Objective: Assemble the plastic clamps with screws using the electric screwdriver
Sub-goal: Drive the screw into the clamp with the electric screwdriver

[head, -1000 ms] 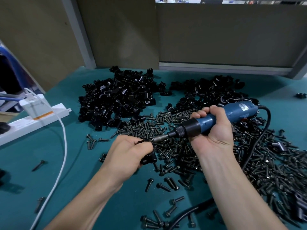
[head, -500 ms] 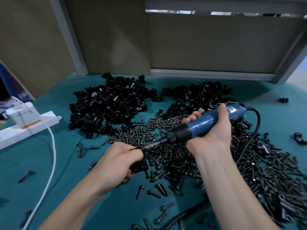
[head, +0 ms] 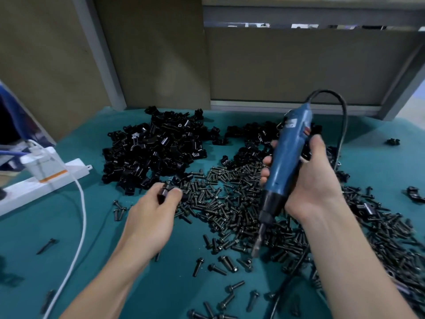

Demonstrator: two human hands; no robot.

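My left hand (head: 153, 217) pinches a black plastic clamp (head: 163, 192) between thumb and fingertips, close to the edge of the clamp pile (head: 158, 150). My right hand (head: 308, 178) grips the blue electric screwdriver (head: 285, 162), which stands almost upright, its bit (head: 257, 244) pointing down over the spread of black screws (head: 232, 199). The bit is well apart from the clamp. The screwdriver's black cable (head: 340, 116) loops up behind my right hand.
A second heap of black clamps (head: 250, 132) lies at the back. Screws and clamps spread to the right edge (head: 391, 245). A white power strip (head: 46, 180) with a plug and white cord (head: 78, 226) sits at left. Brown panels wall the back of the teal table (head: 161, 288).
My right hand has swung the screwdriver from lying sideways against the clamp to nearly upright, bit off the clamp. My left hand has carried the clamp away toward the clamp pile.
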